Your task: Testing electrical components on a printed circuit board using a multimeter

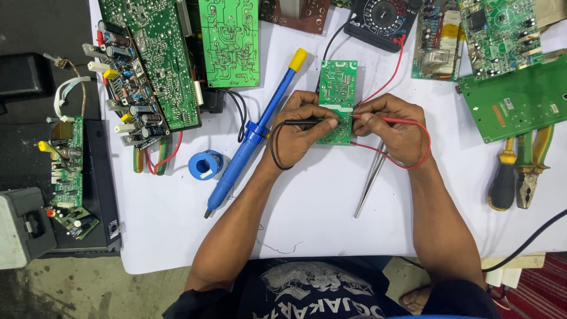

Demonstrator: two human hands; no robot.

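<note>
A small green circuit board (337, 88) lies on the white table sheet (313, 212) in front of me. My left hand (298, 127) holds a black test probe (304, 121) with its tip on the board's lower half. My right hand (390, 127) holds a red test probe (387, 120), tip touching the board from the right. Black and red leads run up to a black multimeter (383, 18) at the back. Metal tweezers (371, 177) lie under my right wrist.
A blue desoldering pump (260, 127) and a blue solder spool (206, 165) lie left of my hands. Several green circuit boards (229, 41) crowd the back and left. Pliers and a screwdriver (520, 174) rest at the right under a green board (520, 97).
</note>
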